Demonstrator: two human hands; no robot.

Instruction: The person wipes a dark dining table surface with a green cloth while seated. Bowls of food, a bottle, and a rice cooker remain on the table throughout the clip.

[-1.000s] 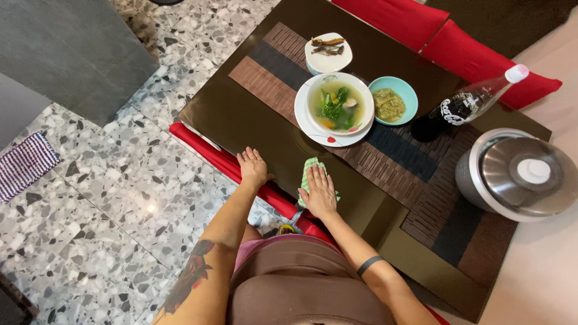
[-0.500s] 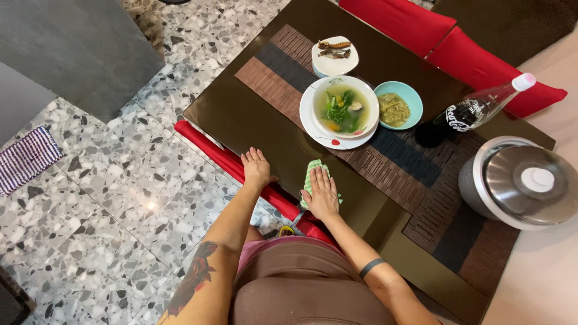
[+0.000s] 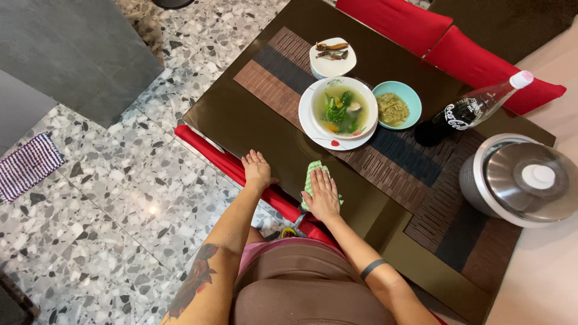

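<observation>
Barely anything moved this past second: my right hand (image 3: 323, 194) still presses the green cloth (image 3: 313, 173) flat-fingered, left hand (image 3: 256, 170) still spread on the table (image 3: 241, 120).

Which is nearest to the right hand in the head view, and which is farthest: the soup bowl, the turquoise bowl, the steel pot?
From the right hand on the green cloth:
1. Soup bowl, straight ahead on the white plate.
2. Turquoise bowl, beside the soup on its right.
3. Steel pot, far right table edge.
</observation>
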